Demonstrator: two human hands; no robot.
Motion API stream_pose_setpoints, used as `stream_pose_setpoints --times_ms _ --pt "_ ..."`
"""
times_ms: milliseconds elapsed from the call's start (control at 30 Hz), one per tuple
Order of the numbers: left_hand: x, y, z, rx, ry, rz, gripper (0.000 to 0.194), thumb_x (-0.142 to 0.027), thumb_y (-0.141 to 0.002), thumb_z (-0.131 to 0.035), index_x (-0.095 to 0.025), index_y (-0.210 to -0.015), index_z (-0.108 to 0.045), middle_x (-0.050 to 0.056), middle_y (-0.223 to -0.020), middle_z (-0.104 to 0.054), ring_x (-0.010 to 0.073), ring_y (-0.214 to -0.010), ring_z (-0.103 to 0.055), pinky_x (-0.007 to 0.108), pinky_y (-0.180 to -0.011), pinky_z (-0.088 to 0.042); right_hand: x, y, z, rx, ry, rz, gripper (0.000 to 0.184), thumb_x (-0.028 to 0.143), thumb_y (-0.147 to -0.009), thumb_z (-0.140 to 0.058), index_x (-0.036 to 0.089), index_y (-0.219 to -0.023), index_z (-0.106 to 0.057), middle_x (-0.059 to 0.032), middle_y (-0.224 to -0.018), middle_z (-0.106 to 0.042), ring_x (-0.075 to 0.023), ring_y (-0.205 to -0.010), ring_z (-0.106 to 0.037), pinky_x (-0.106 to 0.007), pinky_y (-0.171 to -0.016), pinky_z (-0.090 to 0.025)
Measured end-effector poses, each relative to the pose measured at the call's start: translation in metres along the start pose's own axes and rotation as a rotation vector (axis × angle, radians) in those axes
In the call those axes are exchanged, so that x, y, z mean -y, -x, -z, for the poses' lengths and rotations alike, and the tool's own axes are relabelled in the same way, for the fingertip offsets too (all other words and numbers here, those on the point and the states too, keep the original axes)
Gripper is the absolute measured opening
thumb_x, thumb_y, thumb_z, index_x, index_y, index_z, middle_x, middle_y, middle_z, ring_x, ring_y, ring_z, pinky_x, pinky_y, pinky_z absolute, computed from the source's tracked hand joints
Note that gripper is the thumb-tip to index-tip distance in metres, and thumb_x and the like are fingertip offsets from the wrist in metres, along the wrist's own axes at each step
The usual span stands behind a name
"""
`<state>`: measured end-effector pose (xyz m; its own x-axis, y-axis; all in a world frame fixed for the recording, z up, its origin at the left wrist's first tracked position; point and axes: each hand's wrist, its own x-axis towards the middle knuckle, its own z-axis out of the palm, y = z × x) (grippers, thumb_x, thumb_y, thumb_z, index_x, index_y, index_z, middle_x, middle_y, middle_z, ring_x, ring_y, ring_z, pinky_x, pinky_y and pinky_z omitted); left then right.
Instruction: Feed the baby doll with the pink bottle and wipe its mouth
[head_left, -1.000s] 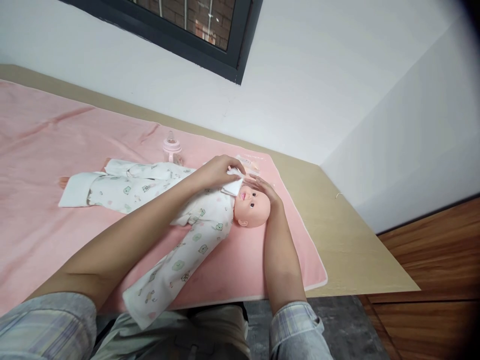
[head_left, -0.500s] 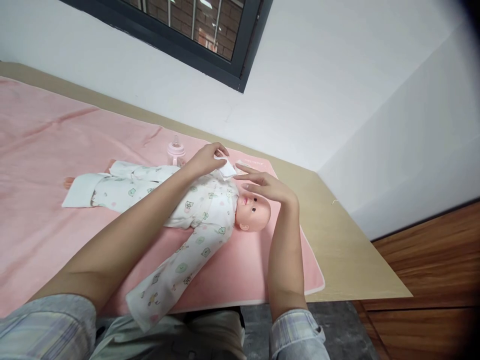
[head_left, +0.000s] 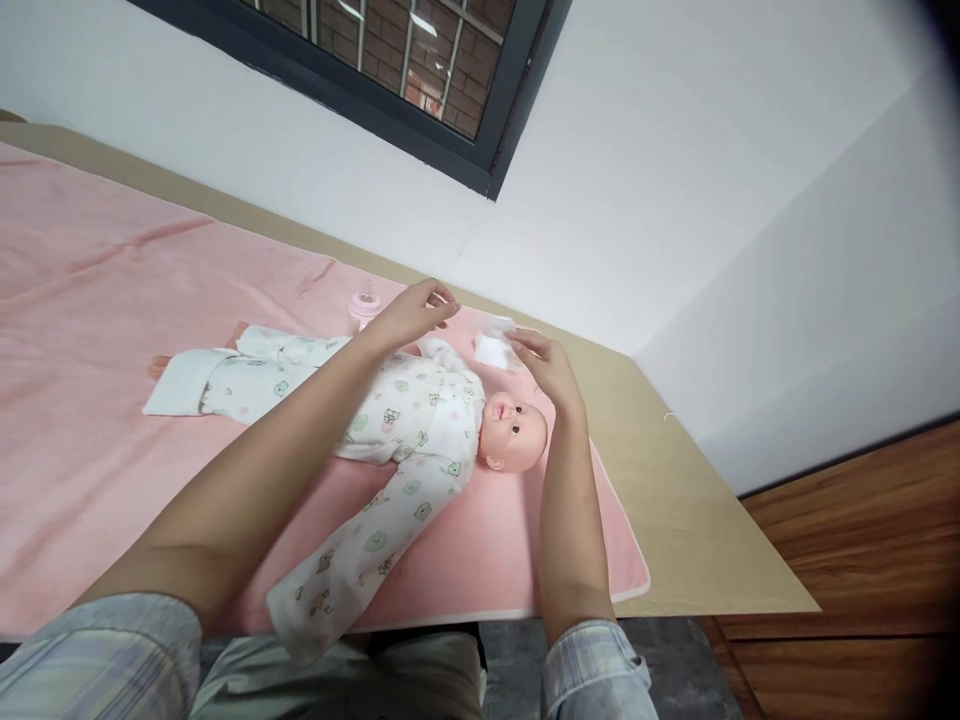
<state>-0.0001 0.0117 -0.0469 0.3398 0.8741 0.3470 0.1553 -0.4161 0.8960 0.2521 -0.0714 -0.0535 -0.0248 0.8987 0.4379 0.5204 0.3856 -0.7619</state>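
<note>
A baby doll (head_left: 514, 430) in a white patterned outfit lies on its back on a pink blanket (head_left: 97, 290), its head toward the right. My right hand (head_left: 553, 372) is beyond the doll's head, its fingertips closed on a small white tissue (head_left: 493, 347). The exact grip is partly hidden behind the fingers. My left hand (head_left: 416, 315) hovers above the doll's far side, fingers loosely bent and thumb apart, nothing visible in it. My left forearm crosses over the doll's body.
A pink-capped baby bottle (head_left: 365, 303) stands behind the doll, partly covered by my left hand and wrist. The tan tabletop (head_left: 675, 510) extends to the right of the blanket. A white wall and a dark-framed window (head_left: 487, 150) rise behind; wooden panelling (head_left: 862, 520) is at the right.
The white tissue has left my left hand and moved right, now at my right fingertips. My right hand has drawn slightly back and its fingers have closed in.
</note>
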Motion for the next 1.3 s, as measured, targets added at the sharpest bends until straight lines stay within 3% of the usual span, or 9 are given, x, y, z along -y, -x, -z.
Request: stream_pose_setpoints --times_ms 200,467,600,733,933,1000,1133,1233,1300 --pt "-0.009 0.003 0.037 -0.157 0.03 -0.002 0.012 -0.027 -0.09 -0.067 -0.017 -0.095 -0.064 0.006 -0.103 -0.068 0.0214 -0.083 -0.073 0.032 -0.078 -0.055 -0.066 -0.019 0.01 -0.337 0.001 -0.258 0.03 0.021 -0.076 -0.06 0.015 -0.098 -0.079 -0.0094 -0.108 -0.079 -0.0227 -0.094 -0.073 -0.042 -0.094 -0.059" --pt "0.003 -0.002 0.074 -0.337 0.072 0.098 0.004 -0.021 -0.088 -0.064 -0.017 -0.088 -0.062 0.004 -0.091 -0.063 0.0199 -0.078 -0.07 0.029 -0.072 -0.051 -0.097 -0.035 0.005 -0.248 -0.241 -0.377 0.044 0.017 -0.075 -0.068 0.018 -0.119 -0.072 -0.0092 -0.135 -0.069 -0.0185 -0.104 -0.073 -0.037 -0.101 -0.059" --pt "0.015 -0.004 0.085 -0.392 0.001 0.162 0.004 -0.019 -0.085 -0.065 -0.018 -0.088 -0.061 0.002 -0.084 -0.06 0.0187 -0.072 -0.064 0.031 -0.075 -0.051 -0.108 -0.034 0.001 -0.163 -0.355 -0.492 0.056 0.016 -0.078 -0.071 0.02 -0.133 -0.064 -0.0087 -0.126 -0.073 -0.0165 -0.097 -0.075 -0.036 -0.101 -0.06" --pt "0.031 -0.007 0.093 -0.381 -0.227 0.211 0.018 -0.019 -0.082 -0.068 -0.017 -0.1 -0.063 0.002 -0.086 -0.055 0.0213 -0.079 -0.058 0.036 -0.086 -0.049 -0.116 -0.028 0.001 -0.167 -0.436 -0.532 0.065 0.02 -0.08 -0.07 0.017 -0.143 -0.054 -0.009 -0.119 -0.075 -0.0176 -0.093 -0.076 -0.037 -0.096 -0.062" --pt "0.048 -0.01 0.101 -0.37 -0.387 0.298 0.053 -0.003 -0.067 -0.07 -0.017 -0.118 -0.059 0.008 -0.106 -0.044 0.0307 -0.106 -0.053 0.046 -0.103 -0.043 -0.117 -0.018 0.01 -0.296 -0.464 -0.484 0.07 0.026 -0.077 -0.071 0.02 -0.144 -0.049 -0.0137 -0.145 -0.059 -0.0191 -0.101 -0.076 -0.036 -0.098 -0.061" --pt "0.05 -0.009 0.102 -0.326 -0.423 0.335 0.063 0.002 -0.064 -0.067 -0.018 -0.124 -0.057 0.01 -0.111 -0.045 0.0348 -0.113 -0.052 0.049 -0.103 -0.043 -0.12 -0.014 0.013 -0.411 -0.356 -0.41 0.059 0.027 -0.079 -0.064 0.018 -0.136 -0.054 -0.0154 -0.149 -0.055 -0.018 -0.099 -0.075 -0.035 -0.096 -0.06" --pt "0.058 -0.012 0.103 -0.204 -0.473 0.387 0.08 0.005 -0.059 -0.064 -0.021 -0.135 -0.055 0.015 -0.12 -0.051 0.0389 -0.121 -0.053 0.051 -0.102 -0.047 -0.129 -0.001 0.015 -0.615 0.076 -0.311 0.039 0.025 -0.083 -0.045 0.013 -0.115 -0.064 -0.0152 -0.133 -0.065 -0.0209 -0.116 -0.067 -0.037 -0.105 -0.053" --pt "0.067 -0.016 0.1 -0.083 -0.534 0.396 0.09 0.003 -0.058 -0.065 -0.023 -0.142 -0.052 0.017 -0.125 -0.057 0.0395 -0.117 -0.06 0.049 -0.099 -0.051 -0.138 0.013 0.009 -0.655 0.221 -0.346 0.04 0.023 -0.081 -0.045 0.012 -0.114 -0.065 -0.017 -0.133 -0.064 -0.026 -0.134 -0.053 -0.043 -0.122 -0.035" --pt "0.073 -0.019 0.098 -0.017 -0.578 0.382 0.093 0.0 -0.057 -0.065 -0.023 -0.146 -0.049 0.02 -0.129 -0.059 0.0393 -0.114 -0.063 0.048 -0.096 -0.053 -0.144 0.022 0.003 -0.644 0.272 -0.408 0.045 0.024 -0.079 -0.05 0.01 -0.12 -0.063 -0.02 -0.136 -0.06 -0.0292 -0.137 -0.051 -0.047 -0.124 -0.03"
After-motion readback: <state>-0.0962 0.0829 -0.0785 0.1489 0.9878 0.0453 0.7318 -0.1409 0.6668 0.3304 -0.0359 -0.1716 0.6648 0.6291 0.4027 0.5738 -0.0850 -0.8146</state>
